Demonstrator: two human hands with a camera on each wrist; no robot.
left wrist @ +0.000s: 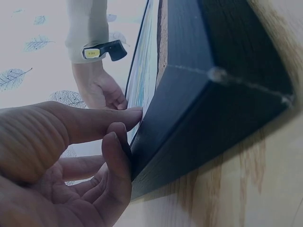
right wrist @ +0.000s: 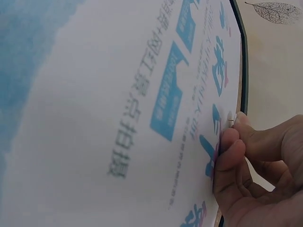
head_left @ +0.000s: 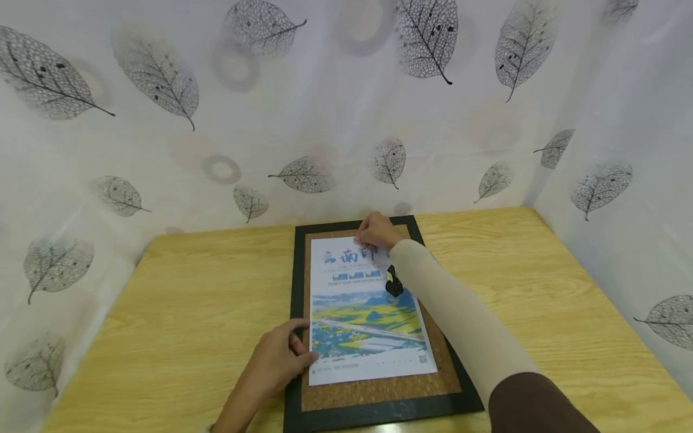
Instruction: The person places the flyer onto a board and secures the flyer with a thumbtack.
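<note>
A printed landscape poster (head_left: 368,319) lies on the cork board (head_left: 379,392) inside a black frame (head_left: 384,412). My right hand (head_left: 377,230) is at the poster's top edge, its thumb and fingers pinching a small pale pushpin (right wrist: 232,119) against the sheet. Part of the poster's title is covered by that hand and sleeve. My left hand (head_left: 278,358) rests at the poster's left edge, with thumb and forefinger tips touching the sheet's margin. In the left wrist view, its other fingers bend beside the black frame's outer side.
The board lies on a light wood-grain table (head_left: 206,300). Behind and on both sides hangs a white curtain (head_left: 325,108) printed with leaves. A small black device (head_left: 393,282) with a yellow label is strapped to the right wrist.
</note>
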